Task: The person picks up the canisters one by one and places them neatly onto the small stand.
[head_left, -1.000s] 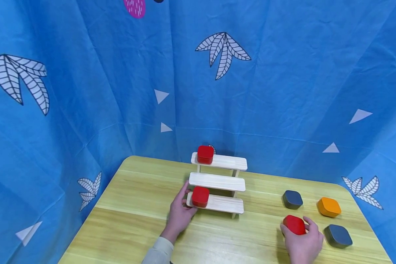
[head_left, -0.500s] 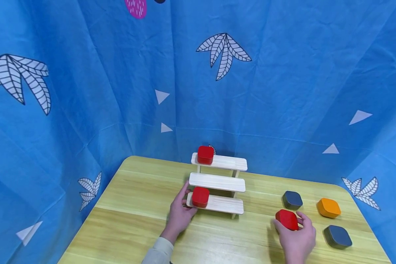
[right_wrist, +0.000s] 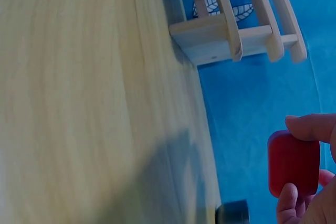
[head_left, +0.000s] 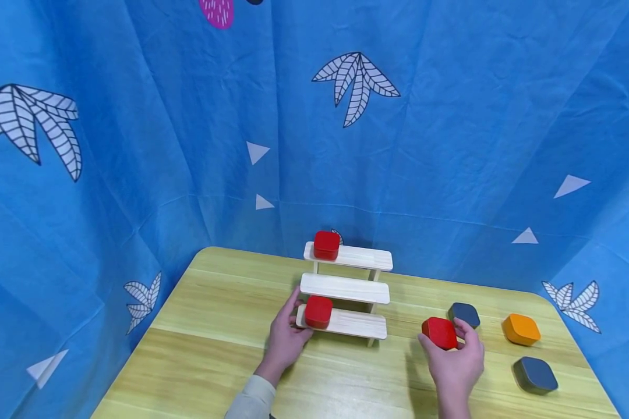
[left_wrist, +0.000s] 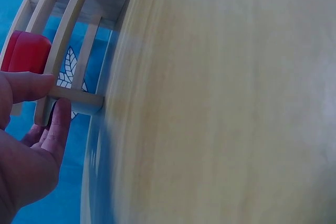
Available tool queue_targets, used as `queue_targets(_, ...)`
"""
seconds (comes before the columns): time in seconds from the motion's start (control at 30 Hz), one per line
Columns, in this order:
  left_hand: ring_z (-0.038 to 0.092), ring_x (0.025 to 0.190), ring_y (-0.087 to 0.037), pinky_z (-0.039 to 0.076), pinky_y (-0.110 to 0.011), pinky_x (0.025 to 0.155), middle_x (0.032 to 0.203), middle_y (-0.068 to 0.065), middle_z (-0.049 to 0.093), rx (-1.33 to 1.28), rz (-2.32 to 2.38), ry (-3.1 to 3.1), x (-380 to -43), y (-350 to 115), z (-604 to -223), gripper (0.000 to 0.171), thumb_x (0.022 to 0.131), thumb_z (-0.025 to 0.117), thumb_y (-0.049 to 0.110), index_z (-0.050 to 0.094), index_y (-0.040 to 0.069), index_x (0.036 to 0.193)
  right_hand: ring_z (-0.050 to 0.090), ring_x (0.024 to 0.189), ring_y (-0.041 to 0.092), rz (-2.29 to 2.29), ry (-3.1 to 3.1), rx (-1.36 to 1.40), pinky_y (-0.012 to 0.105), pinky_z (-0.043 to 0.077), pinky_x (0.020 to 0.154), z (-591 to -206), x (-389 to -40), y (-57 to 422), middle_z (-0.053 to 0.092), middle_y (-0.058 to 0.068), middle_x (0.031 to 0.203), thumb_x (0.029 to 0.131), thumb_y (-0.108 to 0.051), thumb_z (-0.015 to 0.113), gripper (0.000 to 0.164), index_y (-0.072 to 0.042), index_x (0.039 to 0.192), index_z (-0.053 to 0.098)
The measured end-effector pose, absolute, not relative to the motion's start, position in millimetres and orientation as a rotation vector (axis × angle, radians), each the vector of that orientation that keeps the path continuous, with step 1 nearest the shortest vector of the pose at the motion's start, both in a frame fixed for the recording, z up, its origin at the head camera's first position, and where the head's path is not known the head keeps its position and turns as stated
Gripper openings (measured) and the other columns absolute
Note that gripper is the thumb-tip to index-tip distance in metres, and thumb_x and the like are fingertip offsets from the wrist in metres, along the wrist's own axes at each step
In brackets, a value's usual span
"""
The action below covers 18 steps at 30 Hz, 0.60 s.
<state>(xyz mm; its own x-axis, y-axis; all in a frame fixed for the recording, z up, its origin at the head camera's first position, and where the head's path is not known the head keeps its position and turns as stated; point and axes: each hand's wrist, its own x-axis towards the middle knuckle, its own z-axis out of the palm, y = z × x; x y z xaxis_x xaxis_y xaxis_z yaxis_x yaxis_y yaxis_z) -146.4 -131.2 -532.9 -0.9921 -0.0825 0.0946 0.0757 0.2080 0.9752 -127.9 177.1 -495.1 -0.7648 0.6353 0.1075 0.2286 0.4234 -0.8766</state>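
Observation:
A white wooden rack with three stepped shelves [head_left: 346, 288] stands on the table. My left hand [head_left: 287, 343] grips the left end of its lowest shelf, thumb in front and fingers behind, as the left wrist view shows. A red rounded-square box [head_left: 318, 312] sits on that shelf's left end, beside the hand. Another red box [head_left: 327, 245] is on the left of the top shelf. My right hand [head_left: 455, 361] pinches a third red box [right_wrist: 294, 163] between thumb and fingers, raised over the table to the right of the rack.
Two dark grey boxes [head_left: 464, 315] [head_left: 536, 375] and an orange box [head_left: 522, 329] of the same shape lie on the table's right side. The wooden table [head_left: 204, 326] backs onto a blue curtain [head_left: 451, 128] with leaf prints.
My right hand has moved left and toward the back with the red box, away from the nearer dark grey box. My left hand and the rack stay where they were.

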Motion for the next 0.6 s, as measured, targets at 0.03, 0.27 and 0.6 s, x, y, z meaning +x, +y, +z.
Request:
queue_targets(0.03,0.06,0.092,-0.024,0.058,-0.028,0.074,0.14,-0.009,0.049,0.01,-1.905,-2.34,-146.4,-131.3,-532.7,0.103,0.078,0.074,-0.016,0.031,0.033,0.158,0.047,0.11,0.043,1.303,-2.255,-0.732,0.052,0.049,0.078,-494.2,-128.7,175.2,0.051,0.023,0.129,0.07,-0.01,0.09,0.077,-0.004,0.138,0.054)
queue_targets(0.27,0.06,0.092,-0.024,0.058,-0.028,0.074,0.14,-0.008,0.05,0.019,-1.893,-2.343,-146.4,-132.3,-532.5,0.101,0.078,0.074,-0.016,0.031,0.027,0.158,0.047,0.112,0.039,1.333,-2.241,-0.722,0.051,0.051,0.079,-487.1,-133.6,163.3,0.051,0.019,0.132,0.07,-0.011,0.091,0.078,-0.008,0.138,0.054)
queue_targets(0.6,0.06,0.093,-0.023,0.058,-0.027,0.074,0.14,-0.007,0.048,0.04,-1.899,-2.359,-146.1,-131.7,-532.9,0.103,0.079,0.075,-0.015,0.031,0.035,0.158,0.05,0.106,0.034,1.301,-2.206,-0.634,0.027,0.048,0.068,-479.8,-136.8,151.8,0.055,0.018,0.127,0.068,-0.011,0.092,0.076,-0.007,0.135,0.057)
